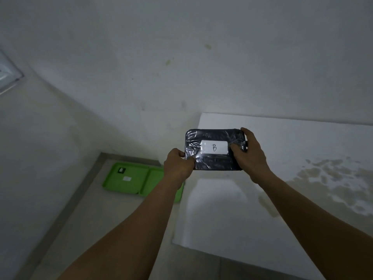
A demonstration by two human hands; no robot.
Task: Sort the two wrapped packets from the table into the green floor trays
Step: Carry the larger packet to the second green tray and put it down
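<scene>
A dark packet wrapped in shiny film is held up above the white table, its white label marked "B" facing me. My left hand grips its lower left corner. Its right end is clasped by my right hand, thumb on the front. Two green trays lie side by side on the floor at the left of the table: the left tray carries a small white label and a small dark item, the right tray is partly hidden behind my left forearm. No second packet is in view.
A white wall rises behind the table and trays. A beige floor strip runs along the left wall. The table's right part shows a blotchy stained patch. A framed panel sits at the far left edge.
</scene>
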